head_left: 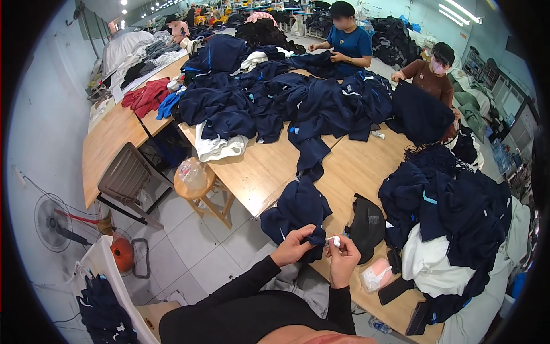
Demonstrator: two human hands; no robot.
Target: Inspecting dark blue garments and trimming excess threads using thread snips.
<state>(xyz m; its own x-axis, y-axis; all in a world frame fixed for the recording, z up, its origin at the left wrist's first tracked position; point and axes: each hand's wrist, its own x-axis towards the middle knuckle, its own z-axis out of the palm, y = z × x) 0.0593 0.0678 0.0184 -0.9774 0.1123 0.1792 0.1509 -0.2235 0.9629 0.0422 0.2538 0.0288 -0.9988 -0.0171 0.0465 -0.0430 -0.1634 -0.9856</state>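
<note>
My left hand (pixel 291 247) pinches an edge of a navy garment (pixel 297 205) at the near edge of the table. The rest of that garment lies bunched on the wood just beyond my fingers. Close beside it, my right hand (pixel 342 265) is closed on a small white object (pixel 336 241), held up near the pinched edge. It is too small to name. To the right of my right hand lies a black cap-like item (pixel 366 226).
A wooden table (pixel 355 166) carries heaped navy garments (pixel 229 94). Another navy pile (pixel 452 195) with white cloth (pixel 435 266) stands at right, near a dark phone-like slab (pixel 395 291). A stool (pixel 197 186) and chair (pixel 129 178) stand left. Two people handle navy garments across the table.
</note>
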